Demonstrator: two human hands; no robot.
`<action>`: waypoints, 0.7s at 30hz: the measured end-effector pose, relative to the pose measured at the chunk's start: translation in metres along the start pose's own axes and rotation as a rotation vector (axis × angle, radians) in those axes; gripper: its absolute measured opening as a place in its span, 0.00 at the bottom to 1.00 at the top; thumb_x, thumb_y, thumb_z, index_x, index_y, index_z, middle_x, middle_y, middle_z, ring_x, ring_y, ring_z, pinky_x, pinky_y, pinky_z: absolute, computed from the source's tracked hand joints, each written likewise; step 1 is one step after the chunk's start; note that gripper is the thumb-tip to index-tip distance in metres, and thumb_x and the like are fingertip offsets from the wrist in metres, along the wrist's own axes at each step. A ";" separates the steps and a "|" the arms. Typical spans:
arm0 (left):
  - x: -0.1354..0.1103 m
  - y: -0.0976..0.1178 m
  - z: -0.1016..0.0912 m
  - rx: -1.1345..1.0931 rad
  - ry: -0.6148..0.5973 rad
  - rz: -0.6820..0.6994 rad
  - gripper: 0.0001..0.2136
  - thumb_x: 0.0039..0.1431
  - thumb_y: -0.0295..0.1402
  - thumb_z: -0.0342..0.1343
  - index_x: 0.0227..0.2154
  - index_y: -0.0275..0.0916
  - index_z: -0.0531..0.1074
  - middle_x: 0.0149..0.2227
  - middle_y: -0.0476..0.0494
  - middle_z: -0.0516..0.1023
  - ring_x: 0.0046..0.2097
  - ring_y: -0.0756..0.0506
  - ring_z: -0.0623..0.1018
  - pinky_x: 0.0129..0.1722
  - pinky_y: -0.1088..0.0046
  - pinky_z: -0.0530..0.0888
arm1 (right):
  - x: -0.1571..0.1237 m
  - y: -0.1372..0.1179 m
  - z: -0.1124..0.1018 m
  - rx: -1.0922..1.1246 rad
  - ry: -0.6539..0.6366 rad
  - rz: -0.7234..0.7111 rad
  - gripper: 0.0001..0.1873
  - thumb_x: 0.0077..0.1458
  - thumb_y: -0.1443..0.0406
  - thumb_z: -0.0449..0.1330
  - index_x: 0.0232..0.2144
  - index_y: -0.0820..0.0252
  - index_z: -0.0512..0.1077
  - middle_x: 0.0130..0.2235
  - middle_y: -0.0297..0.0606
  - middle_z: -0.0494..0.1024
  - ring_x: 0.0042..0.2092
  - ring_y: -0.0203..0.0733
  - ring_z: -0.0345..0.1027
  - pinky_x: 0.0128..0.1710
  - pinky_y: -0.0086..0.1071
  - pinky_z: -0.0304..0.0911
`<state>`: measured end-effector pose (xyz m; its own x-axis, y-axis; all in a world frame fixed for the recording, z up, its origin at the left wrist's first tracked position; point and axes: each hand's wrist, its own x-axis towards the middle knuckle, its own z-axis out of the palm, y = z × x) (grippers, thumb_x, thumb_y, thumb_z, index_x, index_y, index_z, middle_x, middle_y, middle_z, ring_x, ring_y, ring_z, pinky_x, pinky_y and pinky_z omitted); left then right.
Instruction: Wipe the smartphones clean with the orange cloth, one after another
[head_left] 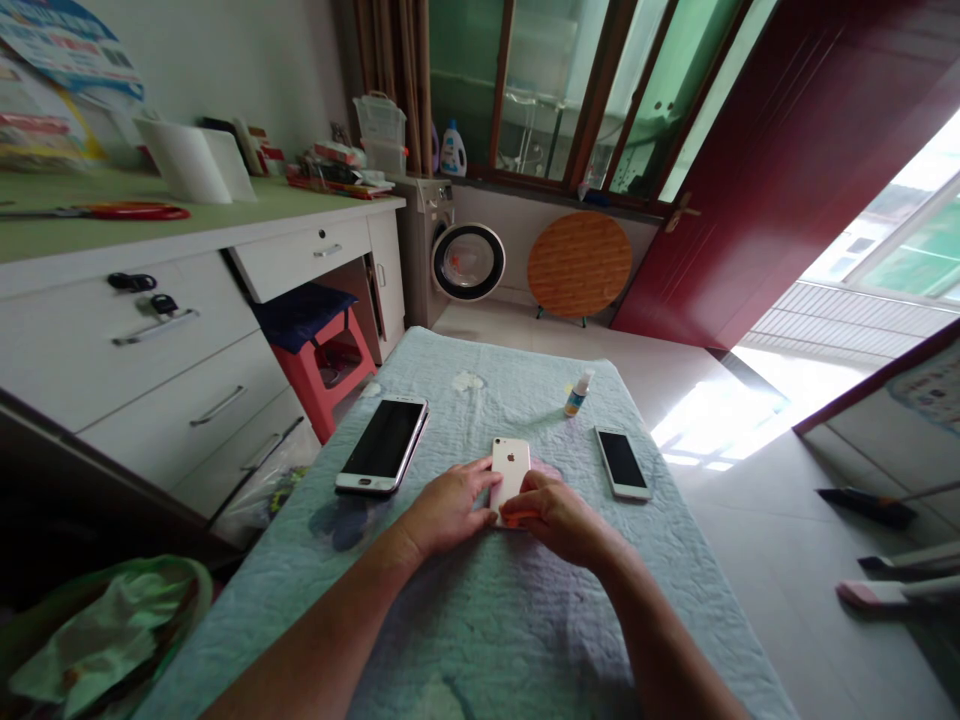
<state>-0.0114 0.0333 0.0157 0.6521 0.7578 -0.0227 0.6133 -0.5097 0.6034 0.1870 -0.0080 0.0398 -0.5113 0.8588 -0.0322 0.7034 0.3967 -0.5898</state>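
A white smartphone lies back up on a pale blue quilted cover, its camera at the far end. Along its left edge my left hand holds it, with fingers and thumb pressed to the side. My right hand is closed on a small orange cloth that touches the lower part of the phone's back. Much of the cloth is hidden by my fingers. A larger phone lies screen up to the left, and a smaller white phone to the right. Behind them stands a small spray bottle.
At the left is a desk with drawers, with a pink stool tucked below. A green bin stands at the near left. Farther back are a washing machine with its door open and a round wooden board.
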 end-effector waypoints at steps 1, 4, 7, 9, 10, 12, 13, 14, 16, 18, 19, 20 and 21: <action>0.000 0.000 0.000 0.002 -0.001 -0.002 0.22 0.51 0.31 0.58 0.52 0.41 0.70 0.62 0.42 0.62 0.59 0.40 0.67 0.58 0.65 0.63 | 0.000 0.001 0.000 0.004 -0.004 -0.006 0.10 0.58 0.67 0.56 0.31 0.55 0.78 0.35 0.35 0.70 0.40 0.36 0.63 0.41 0.28 0.56; 0.000 0.000 -0.001 0.007 -0.009 -0.007 0.23 0.51 0.31 0.59 0.53 0.41 0.69 0.62 0.42 0.62 0.59 0.39 0.66 0.59 0.65 0.63 | 0.001 0.008 -0.001 0.019 0.014 -0.001 0.10 0.56 0.70 0.57 0.30 0.56 0.78 0.36 0.35 0.70 0.40 0.36 0.63 0.41 0.27 0.56; 0.000 0.000 -0.001 0.004 -0.023 -0.018 0.24 0.50 0.33 0.59 0.53 0.42 0.69 0.63 0.43 0.61 0.60 0.39 0.66 0.59 0.65 0.62 | 0.002 0.016 0.000 0.007 0.099 0.102 0.12 0.54 0.72 0.56 0.32 0.56 0.79 0.36 0.35 0.68 0.37 0.34 0.64 0.38 0.26 0.57; 0.000 0.000 -0.002 0.000 -0.025 -0.020 0.25 0.50 0.33 0.60 0.54 0.42 0.68 0.63 0.43 0.60 0.60 0.39 0.66 0.59 0.66 0.62 | 0.002 0.020 0.002 -0.017 0.155 0.158 0.12 0.55 0.72 0.55 0.33 0.56 0.78 0.35 0.35 0.68 0.35 0.33 0.63 0.37 0.25 0.57; 0.000 0.000 -0.002 -0.003 -0.025 -0.019 0.25 0.50 0.33 0.60 0.54 0.43 0.68 0.64 0.44 0.60 0.60 0.39 0.65 0.59 0.66 0.61 | 0.003 0.020 0.002 -0.031 0.179 0.171 0.12 0.55 0.71 0.55 0.33 0.56 0.78 0.35 0.35 0.67 0.34 0.33 0.63 0.36 0.25 0.57; 0.000 -0.001 -0.001 -0.005 -0.024 -0.017 0.26 0.50 0.33 0.60 0.55 0.43 0.68 0.64 0.44 0.60 0.60 0.40 0.65 0.59 0.66 0.61 | 0.003 0.020 0.003 -0.051 0.208 0.178 0.12 0.55 0.71 0.55 0.32 0.57 0.78 0.35 0.35 0.67 0.34 0.33 0.63 0.36 0.25 0.56; 0.000 -0.001 -0.001 -0.006 -0.024 -0.018 0.27 0.50 0.33 0.60 0.55 0.42 0.67 0.64 0.43 0.60 0.60 0.39 0.65 0.59 0.67 0.61 | 0.003 0.019 0.003 -0.053 0.211 0.173 0.12 0.55 0.71 0.55 0.31 0.57 0.78 0.35 0.35 0.67 0.34 0.33 0.63 0.36 0.25 0.56; 0.000 -0.001 -0.001 -0.005 -0.026 -0.020 0.27 0.49 0.33 0.60 0.55 0.42 0.67 0.64 0.43 0.60 0.61 0.39 0.65 0.59 0.66 0.61 | 0.003 0.018 0.004 -0.048 0.207 0.160 0.12 0.54 0.72 0.54 0.31 0.56 0.78 0.35 0.35 0.67 0.34 0.33 0.63 0.36 0.25 0.56; 0.000 -0.002 0.000 -0.003 -0.029 -0.023 0.27 0.49 0.33 0.60 0.55 0.42 0.67 0.64 0.43 0.60 0.61 0.39 0.65 0.59 0.66 0.61 | 0.003 0.016 0.004 -0.030 0.175 0.116 0.13 0.53 0.73 0.54 0.30 0.56 0.78 0.35 0.35 0.68 0.35 0.32 0.63 0.36 0.25 0.56; 0.001 -0.002 0.000 -0.002 -0.030 -0.021 0.27 0.49 0.33 0.60 0.55 0.42 0.68 0.64 0.44 0.60 0.60 0.40 0.65 0.59 0.67 0.61 | 0.003 0.015 0.006 -0.018 0.140 0.066 0.13 0.52 0.74 0.55 0.28 0.57 0.78 0.35 0.34 0.68 0.35 0.32 0.63 0.36 0.24 0.56; 0.001 -0.002 0.000 -0.002 -0.029 -0.019 0.26 0.49 0.33 0.60 0.54 0.42 0.68 0.63 0.44 0.60 0.60 0.40 0.65 0.59 0.67 0.61 | 0.003 0.014 0.007 -0.022 0.133 0.044 0.12 0.52 0.74 0.56 0.27 0.57 0.77 0.34 0.34 0.67 0.35 0.33 0.63 0.36 0.25 0.56; 0.001 -0.003 0.000 -0.003 -0.027 -0.014 0.26 0.49 0.33 0.60 0.54 0.43 0.68 0.63 0.44 0.60 0.60 0.40 0.66 0.59 0.67 0.61 | 0.003 0.014 0.008 -0.032 0.134 0.025 0.11 0.52 0.73 0.56 0.27 0.57 0.77 0.34 0.34 0.67 0.35 0.33 0.62 0.37 0.25 0.56; 0.001 -0.003 0.000 -0.004 -0.025 -0.007 0.26 0.49 0.33 0.60 0.54 0.43 0.68 0.63 0.45 0.60 0.60 0.40 0.66 0.59 0.68 0.62 | 0.004 0.013 0.010 -0.044 0.139 0.008 0.10 0.52 0.73 0.57 0.27 0.57 0.77 0.33 0.34 0.67 0.35 0.34 0.62 0.38 0.26 0.56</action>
<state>-0.0125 0.0354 0.0138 0.6591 0.7506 -0.0469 0.6157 -0.5028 0.6067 0.1890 -0.0032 0.0240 -0.4341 0.8975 0.0773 0.7299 0.4007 -0.5538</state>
